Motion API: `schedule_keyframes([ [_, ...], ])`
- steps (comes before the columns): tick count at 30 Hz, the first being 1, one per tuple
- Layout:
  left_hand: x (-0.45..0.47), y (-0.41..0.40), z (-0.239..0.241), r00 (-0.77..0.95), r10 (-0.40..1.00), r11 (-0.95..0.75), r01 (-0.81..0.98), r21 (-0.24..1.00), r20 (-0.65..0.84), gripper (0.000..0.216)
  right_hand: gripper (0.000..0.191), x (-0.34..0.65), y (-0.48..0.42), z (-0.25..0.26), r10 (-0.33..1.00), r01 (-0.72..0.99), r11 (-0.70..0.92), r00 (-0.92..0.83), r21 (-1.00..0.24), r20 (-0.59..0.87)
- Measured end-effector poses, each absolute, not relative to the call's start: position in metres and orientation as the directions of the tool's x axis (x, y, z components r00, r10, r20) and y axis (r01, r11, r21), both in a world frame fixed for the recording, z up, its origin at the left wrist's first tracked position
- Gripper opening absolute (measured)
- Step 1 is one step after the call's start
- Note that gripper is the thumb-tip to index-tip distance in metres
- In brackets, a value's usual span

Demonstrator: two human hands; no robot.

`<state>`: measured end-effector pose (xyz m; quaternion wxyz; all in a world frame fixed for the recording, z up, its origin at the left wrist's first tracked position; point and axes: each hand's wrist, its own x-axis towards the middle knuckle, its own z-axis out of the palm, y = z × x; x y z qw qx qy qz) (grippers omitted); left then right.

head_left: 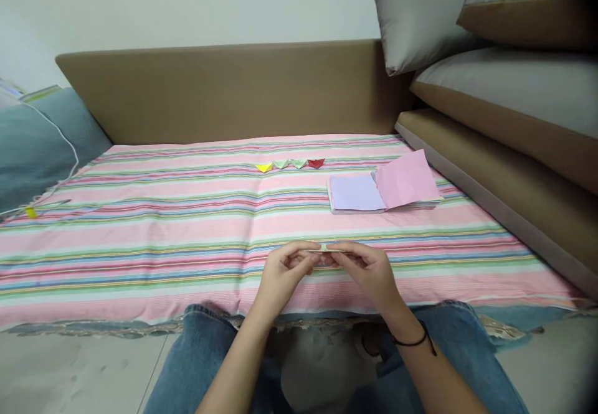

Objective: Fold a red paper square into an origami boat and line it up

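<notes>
Between my two hands is a small pale green piece of folded paper (pixel 324 248), seen nearly edge-on above the striped cloth. My left hand (pixel 289 268) pinches its left end between thumb and fingers. The right end is gripped the same way by my right hand (pixel 365 271), and the fingers hide most of the paper. Farther back on the cloth stands a row of small folded paper boats: a yellow one (pixel 264 167), two pale green ones (pixel 289 164) and a dark red one (pixel 316 163).
An open pad of coloured paper (pixel 357 193), lilac and pink, lies to the right on the striped cloth (pixel 196 227). Grey-brown cushions (pixel 504 90) are stacked along the right side. A white cable (pixel 65 137) and a yellow item (pixel 31 212) are at the left. A brown backrest (pixel 233 93) closes the far side.
</notes>
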<state>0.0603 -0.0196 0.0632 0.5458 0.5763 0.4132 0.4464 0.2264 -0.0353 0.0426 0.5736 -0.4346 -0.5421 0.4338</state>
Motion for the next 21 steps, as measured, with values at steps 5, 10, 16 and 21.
schedule_keyframes([
  [5, 0.06, -0.021, 0.066, 0.216, 0.962, -0.151, -0.076, 0.986, 0.164, 0.009, 0.019, 0.229, -0.037, 0.045, 0.91, 0.078, 0.407, 0.046, -0.91, 0.411],
  [10, 0.058, -0.022, 0.069, 0.187, 0.961, -0.192, -0.065, 0.979, 0.201, 0.008, 0.013, 0.232, -0.039, 0.049, 0.848, 0.185, 0.512, 0.044, -0.839, 0.528],
  [16, 0.057, -0.023, 0.07, 0.236, 0.958, -0.159, -0.04, 0.986, 0.164, 0.009, 0.007, 0.237, -0.04, 0.053, 0.832, 0.233, 0.532, 0.035, -0.814, 0.554],
  [21, 0.058, -0.023, 0.071, 0.265, 0.941, -0.218, -0.001, 0.976, 0.21, 0.011, 0.006, 0.236, -0.039, 0.053, 0.838, 0.209, 0.533, 0.007, -0.82, 0.546],
])
